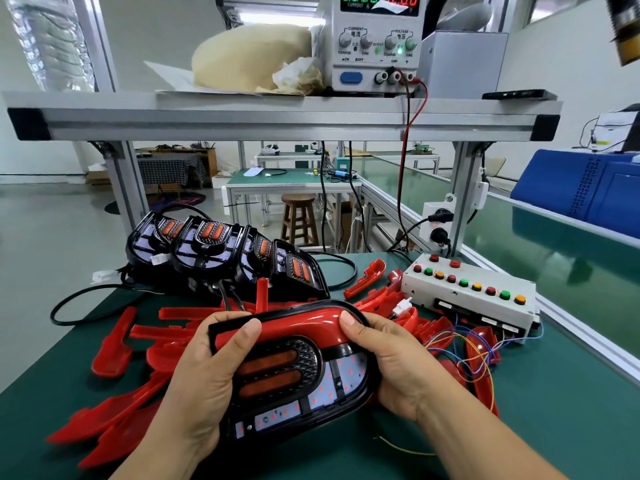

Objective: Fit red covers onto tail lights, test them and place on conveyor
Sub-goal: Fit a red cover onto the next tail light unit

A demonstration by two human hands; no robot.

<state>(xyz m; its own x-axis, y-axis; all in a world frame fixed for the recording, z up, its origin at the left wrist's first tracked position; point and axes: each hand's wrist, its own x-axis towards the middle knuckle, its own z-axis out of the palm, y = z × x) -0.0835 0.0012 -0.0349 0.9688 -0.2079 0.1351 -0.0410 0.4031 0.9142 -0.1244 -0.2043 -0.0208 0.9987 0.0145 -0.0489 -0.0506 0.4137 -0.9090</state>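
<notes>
Fitting looks to be the step in hand. The tail light (277,372) is held low at centre over the table (536,427), gripped from both sides. The left hand (204,372) curls round its nine o'clock end, thumb on the upper rim. The right hand (388,362) curls round the three o'clock end, thumb pressing the red cover (311,320) along the twelve o'clock edge. Whether the cover is fully seated I cannot tell. The next move probably calls for pressing it home evenly, then taking the lamp to the button box (450,294) at two o'clock for testing. Spare covers (110,355) lie at nine o'clock.
</notes>
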